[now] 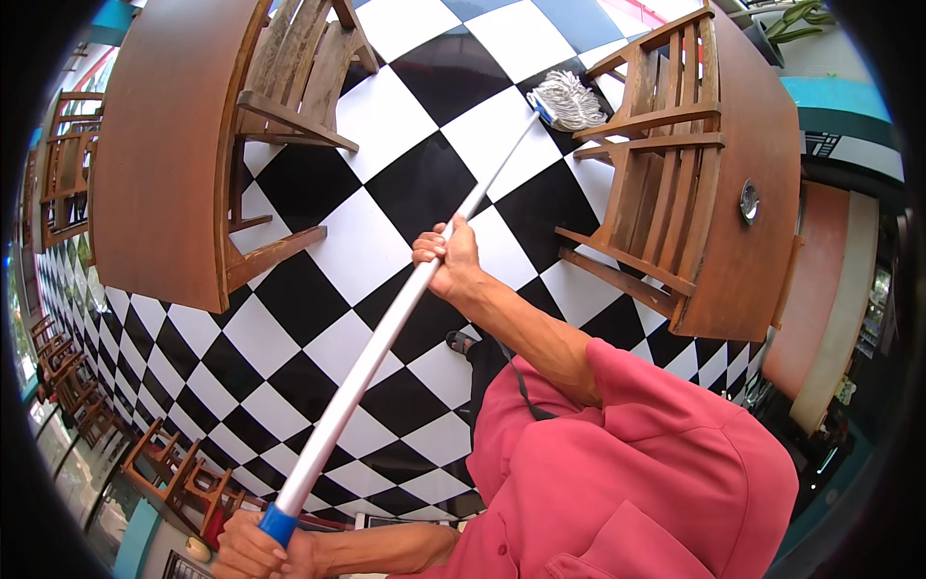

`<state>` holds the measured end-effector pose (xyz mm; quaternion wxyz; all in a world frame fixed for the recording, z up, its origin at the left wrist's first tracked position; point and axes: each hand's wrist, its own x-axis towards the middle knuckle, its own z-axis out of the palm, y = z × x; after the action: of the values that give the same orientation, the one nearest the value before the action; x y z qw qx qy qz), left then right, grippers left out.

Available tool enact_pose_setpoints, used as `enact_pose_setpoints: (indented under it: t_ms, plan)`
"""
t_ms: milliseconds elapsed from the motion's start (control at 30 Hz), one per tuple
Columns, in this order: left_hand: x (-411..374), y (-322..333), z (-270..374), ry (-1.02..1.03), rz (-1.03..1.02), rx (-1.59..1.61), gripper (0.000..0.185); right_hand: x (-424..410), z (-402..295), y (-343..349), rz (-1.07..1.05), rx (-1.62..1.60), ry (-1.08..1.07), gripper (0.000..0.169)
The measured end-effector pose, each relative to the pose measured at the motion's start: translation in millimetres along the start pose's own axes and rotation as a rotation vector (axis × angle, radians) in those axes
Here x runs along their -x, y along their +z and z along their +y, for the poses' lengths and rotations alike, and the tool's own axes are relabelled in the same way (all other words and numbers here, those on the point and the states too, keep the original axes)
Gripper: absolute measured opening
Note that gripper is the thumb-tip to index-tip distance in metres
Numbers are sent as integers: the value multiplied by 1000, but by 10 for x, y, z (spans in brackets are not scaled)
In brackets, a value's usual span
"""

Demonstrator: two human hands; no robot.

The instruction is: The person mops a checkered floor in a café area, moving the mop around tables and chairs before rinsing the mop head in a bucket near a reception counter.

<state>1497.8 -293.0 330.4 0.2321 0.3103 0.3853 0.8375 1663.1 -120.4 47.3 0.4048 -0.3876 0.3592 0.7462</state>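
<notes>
A string mop with a silver metal handle (pixel 362 376) slants across the view. My right hand (pixel 452 257) is wrapped around the middle of the handle, its thumb lying along it. Around the blue end grip (pixel 278 524) at the lower left, my left hand (pixel 253 546) is closed. At the far end, a blue clamp (pixel 542 110) holds the white string mop head (pixel 571 101). The strands rest on the black-and-white checkered floor (pixel 427 181), close beside a slatted wooden chair (pixel 651 119) on the right.
A wooden table (pixel 166 152) and chair (pixel 304 72) stand to the left. On the right table (pixel 745 260) sits a small metal dish (pixel 749 201). More wooden chairs (pixel 163 463) line the lower left. My sandaled foot (pixel 459 341) is beneath my right arm.
</notes>
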Motion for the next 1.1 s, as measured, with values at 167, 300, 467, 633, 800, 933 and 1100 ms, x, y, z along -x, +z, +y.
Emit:
enact_pose_setpoints:
  t_ms: [167, 300, 467, 633, 800, 933, 1100]
  plan:
    - [-495, -158, -598, -64, 103, -88, 29, -438, -264, 274, -159, -13, -137, 45]
    - [-657, 226, -1481, -302, -20, 199, 24, -956, -1177, 454, -261, -133, -182, 45]
    - [-35, 476, -2823, -427, -20, 320, 28, -1620, -2943, 422, -81, -80, -362, 40]
    - [242, 331, -2706, -412, 77, 192, 36, -1550, -2750, 233, -1, 29, -407, 37]
    - [-292, 149, -1296, -305, 23, -21, 35, -656, -1299, 123, -48, 23, -253, 44]
    - [-48, 572, -1212, -175, 200, 1, 33, -589, -1316, 118, 32, 128, -230, 37]
    - [776, 652, -2114, -403, 78, 62, 34, -1115, -2838, -48, 79, 277, -353, 34]
